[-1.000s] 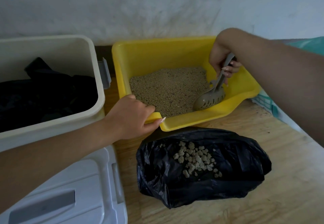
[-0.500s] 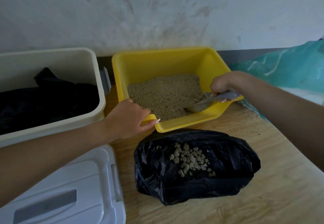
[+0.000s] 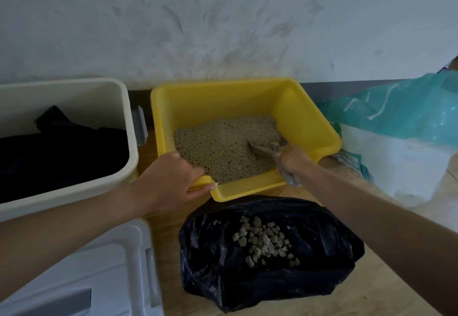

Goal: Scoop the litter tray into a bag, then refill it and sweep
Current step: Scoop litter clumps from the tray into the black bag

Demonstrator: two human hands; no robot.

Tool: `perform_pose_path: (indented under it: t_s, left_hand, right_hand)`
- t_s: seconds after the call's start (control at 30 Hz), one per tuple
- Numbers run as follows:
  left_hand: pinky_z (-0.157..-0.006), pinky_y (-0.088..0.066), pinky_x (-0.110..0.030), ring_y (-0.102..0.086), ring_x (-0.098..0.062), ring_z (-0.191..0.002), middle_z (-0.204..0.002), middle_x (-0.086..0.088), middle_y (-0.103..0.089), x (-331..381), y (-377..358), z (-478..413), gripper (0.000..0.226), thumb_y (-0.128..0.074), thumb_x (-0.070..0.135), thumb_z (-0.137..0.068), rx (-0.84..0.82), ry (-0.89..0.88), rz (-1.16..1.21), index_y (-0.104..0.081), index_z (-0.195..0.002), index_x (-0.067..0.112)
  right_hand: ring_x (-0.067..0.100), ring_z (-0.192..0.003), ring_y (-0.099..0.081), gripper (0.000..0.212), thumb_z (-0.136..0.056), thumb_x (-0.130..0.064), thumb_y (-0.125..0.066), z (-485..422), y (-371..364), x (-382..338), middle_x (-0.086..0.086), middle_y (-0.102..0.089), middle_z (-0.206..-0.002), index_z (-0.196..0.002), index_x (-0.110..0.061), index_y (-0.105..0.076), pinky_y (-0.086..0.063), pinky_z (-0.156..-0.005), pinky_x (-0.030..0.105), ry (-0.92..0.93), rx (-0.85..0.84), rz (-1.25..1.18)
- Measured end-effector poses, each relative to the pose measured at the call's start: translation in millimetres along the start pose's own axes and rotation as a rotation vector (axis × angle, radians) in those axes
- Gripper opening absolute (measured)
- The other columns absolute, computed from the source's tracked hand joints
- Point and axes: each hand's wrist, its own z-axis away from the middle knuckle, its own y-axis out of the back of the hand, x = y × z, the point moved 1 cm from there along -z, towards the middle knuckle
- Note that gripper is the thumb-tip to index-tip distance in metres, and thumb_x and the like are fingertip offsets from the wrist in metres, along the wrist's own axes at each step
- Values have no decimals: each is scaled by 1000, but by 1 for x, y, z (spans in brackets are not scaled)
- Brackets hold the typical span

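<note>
**Scoop Set in the Litter, Tray Held at Its Near Corner**

Head view: a yellow litter tray (image 3: 223, 100) is seen at the far middle of the wooden table (image 3: 371, 301), against the white wall. It is partly filled with sandy litter (image 3: 218, 147). The tray's near left corner is clasped by the left grip (image 3: 171, 182), with the fingers curled over the rim and the thumb laid along the outer edge. A grey scoop (image 3: 262, 149) is grasped by its handle in the clenched right grip (image 3: 293, 161). The scoop's bowl is dug into the litter at the right side of the tray, and the handle's end juts out over the tray's near rim.

Just near of the tray, an open black bag (image 3: 247, 281) is laid on the table, and a heap of pale clumps (image 3: 262, 241) is held inside it. To the left, a beige bin (image 3: 69, 90) with something dark in it is placed beside the tray. A white lid (image 3: 104, 266) is seen at the near left. At the far right, a teal and white sack (image 3: 409, 117) is set.
</note>
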Motion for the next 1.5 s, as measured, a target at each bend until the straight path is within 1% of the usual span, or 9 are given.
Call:
perform_pose_path:
  t_s: [0.1, 0.2, 0.3, 0.5, 0.73, 0.93, 1.2, 1.33, 1.5]
  left_hand:
    - [-55, -32, -21, -43, -10, -36, -42, 8, -46, -3, -7, 1, 67, -10, 59, -97, -9, -20, 5, -58, -64, 25]
    - [-57, -40, -23, -47, -10, -39, -45, 8, -51, -5, -12, 4, 67, -12, 59, -97, -1, -49, 17, -62, -68, 25]
    - [-59, -39, -22, -49, -10, -40, -46, 8, -53, -6, -14, 5, 66, -15, 58, -97, 27, -60, 37, -64, -70, 24]
    - [-58, -43, -23, -49, -8, -41, -46, 8, -52, -4, -15, 5, 64, -17, 59, -97, 69, -40, 67, -62, -68, 25]
    - [-55, -43, -22, -48, -10, -39, -43, 8, -50, -1, -12, 5, 66, -15, 59, -97, 86, -16, 39, -61, -65, 24]
    - [-56, -41, -21, -47, -9, -38, -42, 8, -50, 1, -11, 5, 67, -10, 60, -97, 91, -4, -13, -60, -66, 26]
    - [-55, -42, -21, -47, -8, -37, -40, 8, -48, -1, -9, 4, 67, -13, 61, -96, 93, -22, -16, -63, -68, 26]
    - [-53, -39, -20, -44, -10, -34, -38, 8, -46, -3, -10, 2, 69, -12, 61, -97, 84, -37, -36, -61, -63, 25]
    - [-52, -41, -22, -45, -11, -34, -40, 8, -48, -3, -12, 1, 69, -11, 59, -97, 83, -58, -52, -60, -62, 24]
  right_hand:
    - [28, -81, -60, 23, -99, -18, -47, -9, -10, 3, 14, -57, -86, -80, -7, -53, -52, -74, 37, 1, 45, -2]
    - [25, -75, -57, 21, -99, -21, -47, -14, -18, 3, 13, -57, -85, -97, -3, -57, -48, -66, 35, 49, 66, -9]
    - [26, -76, -56, 22, -99, -24, -48, -21, -22, 7, 13, -58, -84, -91, -6, -58, -42, -63, 33, 85, 100, 9]
    - [16, -56, -49, 33, -98, -25, -51, -18, -18, 8, 4, -55, -64, -68, -13, -57, -34, -50, 25, 98, 105, -50]
    - [8, -60, -49, 26, -100, -24, -48, 4, -13, 4, 10, -64, -88, -113, -7, -63, -39, -51, 23, 205, 145, -146]
    - [11, -52, -51, 30, -100, -27, -48, 19, -8, 17, 11, -58, -72, -95, -3, -64, -38, -49, 24, 224, 135, -196]
    - [12, -55, -55, 30, -100, -26, -48, 47, -1, 23, 8, -60, -67, -123, -12, -61, -43, -50, 21, 319, 110, -145]
    - [13, -54, -56, 31, -99, -28, -48, 56, 0, 27, 5, -60, -61, -123, -12, -61, -44, -51, 23, 323, 109, -171]
    - [9, -50, -56, 33, -99, -29, -49, 66, -1, 34, 3, -60, -63, -128, -14, -59, -41, -43, 13, 316, 82, -203]
